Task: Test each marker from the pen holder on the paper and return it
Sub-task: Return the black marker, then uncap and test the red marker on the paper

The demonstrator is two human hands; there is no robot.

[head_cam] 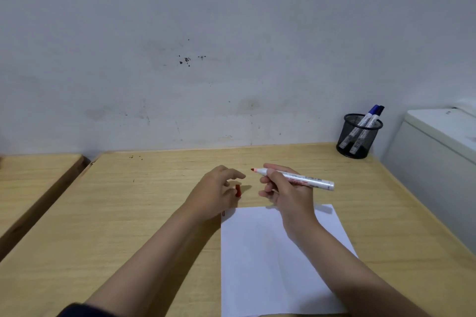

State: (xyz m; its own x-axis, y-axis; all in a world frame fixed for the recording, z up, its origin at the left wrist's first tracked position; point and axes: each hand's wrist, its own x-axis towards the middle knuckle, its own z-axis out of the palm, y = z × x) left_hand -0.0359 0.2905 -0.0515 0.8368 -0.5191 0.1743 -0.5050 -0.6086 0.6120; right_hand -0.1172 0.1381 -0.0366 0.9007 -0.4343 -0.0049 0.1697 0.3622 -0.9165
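My right hand grips an uncapped white marker with a red tip, held level above the desk, tip pointing left. Its red cap stands on the desk just below the fingers of my left hand, which hovers open beside it; I cannot tell if they touch. A white sheet of paper lies under my right forearm, with a small red mark at its top left corner. A black mesh pen holder at the back right holds two blue-capped markers.
The wooden desk ends at a grey wall behind. A second desk stands to the left across a gap. A white appliance borders the desk's right side.
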